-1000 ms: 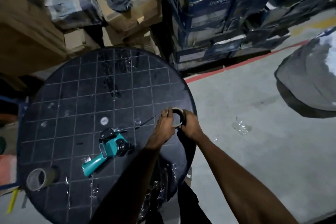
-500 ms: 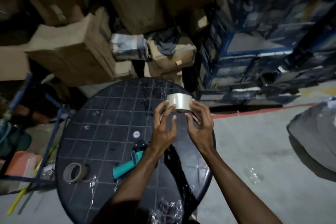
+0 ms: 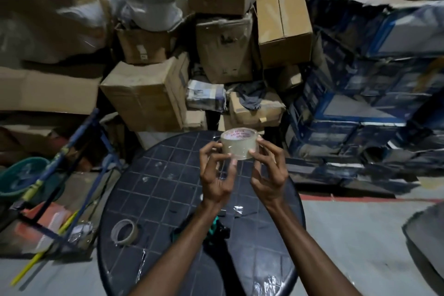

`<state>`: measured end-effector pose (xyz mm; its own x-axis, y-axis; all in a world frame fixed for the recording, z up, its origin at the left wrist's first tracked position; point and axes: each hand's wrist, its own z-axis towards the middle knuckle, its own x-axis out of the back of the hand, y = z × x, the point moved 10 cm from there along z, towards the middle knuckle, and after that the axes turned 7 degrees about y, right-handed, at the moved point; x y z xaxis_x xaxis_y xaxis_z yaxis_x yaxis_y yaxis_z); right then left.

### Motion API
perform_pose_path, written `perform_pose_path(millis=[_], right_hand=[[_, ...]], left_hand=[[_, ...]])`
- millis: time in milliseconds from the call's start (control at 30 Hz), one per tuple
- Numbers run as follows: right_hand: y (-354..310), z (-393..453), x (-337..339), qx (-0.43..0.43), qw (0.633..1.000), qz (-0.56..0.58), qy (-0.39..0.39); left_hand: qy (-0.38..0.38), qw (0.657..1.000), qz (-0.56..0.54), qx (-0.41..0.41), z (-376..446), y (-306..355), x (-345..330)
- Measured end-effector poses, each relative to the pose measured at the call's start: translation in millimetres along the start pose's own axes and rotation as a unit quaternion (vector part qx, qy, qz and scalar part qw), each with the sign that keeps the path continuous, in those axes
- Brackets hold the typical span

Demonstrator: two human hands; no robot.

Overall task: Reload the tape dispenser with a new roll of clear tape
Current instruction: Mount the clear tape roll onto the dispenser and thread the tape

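A new roll of clear tape (image 3: 239,143) with red print on its core is held up above the far edge of the round black table (image 3: 158,190). My left hand (image 3: 216,175) pinches its left side with the fingertips, and my right hand (image 3: 266,173) holds its right side. The teal tape dispenser (image 3: 213,227) lies on the table under my left forearm, mostly hidden. An old, nearly used-up tape core (image 3: 125,232) lies flat on the table's left side.
Stacked cardboard boxes (image 3: 149,94) and blue printed cartons (image 3: 360,108) crowd the space behind the table. A blue metal frame (image 3: 79,151), a green basin (image 3: 21,175) and yellow sticks sit at the left. Scraps of clear film (image 3: 237,210) lie on the table.
Both hands have lifted the tape roll from the table's right edge up in front of me. The view has tilted up, showing more of the boxes.
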<state>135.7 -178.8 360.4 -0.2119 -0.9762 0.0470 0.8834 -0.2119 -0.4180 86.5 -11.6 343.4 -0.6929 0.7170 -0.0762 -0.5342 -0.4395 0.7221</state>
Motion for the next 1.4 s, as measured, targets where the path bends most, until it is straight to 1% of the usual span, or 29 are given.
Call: perform_pose_path(millis=[100, 167, 233, 300, 433, 500, 633, 700, 800, 967, 1067, 1133, 1200, 1300, 1400], right_hand=[[-8.3, -4.0, -8.7, -0.006, 0.999, -0.010, -0.032], [-12.4, -6.6, -13.1, -0.001, 0.999, -0.019, -0.051], [-16.4, -6.1, -14.3, 0.004, 0.998, -0.021, -0.061], [-16.6, -3.6, -13.1, -0.009, 0.997, -0.027, -0.065], [-5.8, 6.1, 2.9, -0.064, 0.997, -0.035, -0.030], [-2.2, 11.0, 4.8, -0.072, 0.997, -0.026, -0.034], [0.2, 21.4, 3.4, -0.087, 0.994, -0.018, -0.057], [-1.7, 25.6, -0.7, -0.094, 0.992, -0.013, -0.080], [-4.6, 30.4, -10.0, -0.108, 0.986, 0.000, -0.130], [-5.4, 37.7, -22.2, -0.128, 0.966, 0.029, -0.223], [-21.0, 41.7, -28.1, -0.083, 0.959, 0.029, -0.268], [-28.0, 41.9, -32.4, -0.056, 0.954, 0.010, -0.295], [-27.5, 40.7, -34.9, -0.050, 0.949, -0.011, -0.311], [-22.1, 38.4, -35.4, -0.087, 0.945, -0.003, -0.315], [-14.0, 38.1, -32.2, -0.135, 0.948, -0.018, -0.288]], left_hand=[[0.078, 0.987, -0.028, 0.140, 3.0, -12.1, 8.2], [0.109, 0.972, -0.065, 0.198, 3.0, -18.9, 10.7], [0.121, 0.961, -0.088, 0.231, 2.8, -25.1, 12.5], [0.120, 0.954, -0.092, 0.259, 2.1, -34.1, 12.8], [0.127, 0.931, -0.100, 0.328, -1.0, -54.6, 10.9], [0.103, 0.927, -0.109, 0.345, -2.3, -59.4, 5.2], [0.021, 0.914, -0.155, 0.374, -9.2, -58.6, -14.3], [0.016, 0.915, -0.145, 0.375, -11.1, -61.0, -16.0], [0.024, 0.923, -0.088, 0.375, -12.6, -70.7, -10.2], [0.001, 0.930, -0.043, 0.364, -12.8, -73.1, -6.6], [-0.040, 0.930, -0.048, 0.362, -12.4, -67.0, -14.2], [-0.054, 0.917, -0.065, 0.389, -14.4, -66.0, -19.5], [-0.063, 0.897, -0.081, 0.430, -18.5, -63.4, -24.9], [-0.093, 0.859, -0.102, 0.493, -28.3, -65.2, -32.5], [-0.113, 0.812, -0.122, 0.560, -42.1, -73.0, -34.0]])
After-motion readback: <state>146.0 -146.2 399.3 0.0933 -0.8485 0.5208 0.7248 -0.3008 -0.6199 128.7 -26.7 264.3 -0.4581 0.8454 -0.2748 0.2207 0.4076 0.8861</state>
